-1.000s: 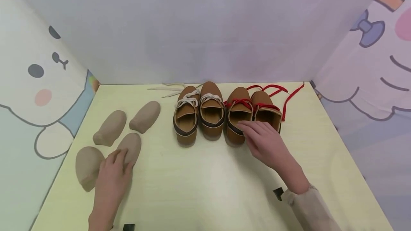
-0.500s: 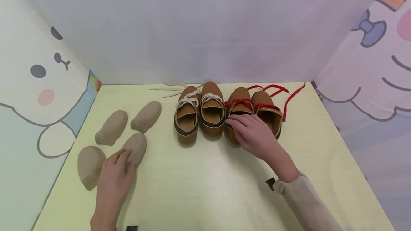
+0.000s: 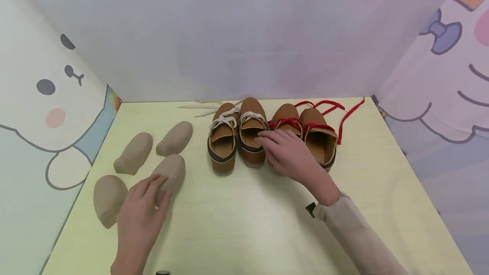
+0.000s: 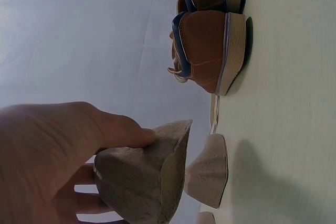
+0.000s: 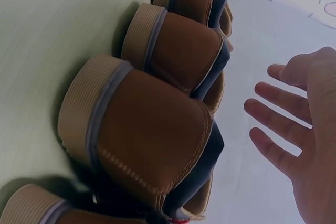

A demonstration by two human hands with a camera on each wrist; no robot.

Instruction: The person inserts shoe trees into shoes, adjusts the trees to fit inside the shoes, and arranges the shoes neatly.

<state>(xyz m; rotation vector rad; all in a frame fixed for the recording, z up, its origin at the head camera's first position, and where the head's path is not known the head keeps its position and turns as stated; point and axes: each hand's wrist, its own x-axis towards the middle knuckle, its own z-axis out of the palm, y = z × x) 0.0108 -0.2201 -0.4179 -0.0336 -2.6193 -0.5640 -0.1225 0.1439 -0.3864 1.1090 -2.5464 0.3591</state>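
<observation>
A grey-brown moulded shoe insert is pinched between the thumb and fingers of my left hand; the left wrist view shows this insert held up, its hollow edge facing the camera. My right hand hovers over the row of shoes, its fingers relaxed and apart in the right wrist view, holding nothing. Its fingertips overlap the opening of the inner white-laced brown shoe. The other white-laced shoe stands to its left. Partly covered by the hand is one red-laced shoe; its mate sits beside it.
Several more inserts lie at the left of the pale table: one near the hand, one behind it and one nearer the shoes. Loose red laces trail toward the back edge, where a pale curtain hangs.
My left hand has moved right with the insert, lifting it off the table. My right hand has drifted left, from over the red-laced shoes to the inner white-laced one.
</observation>
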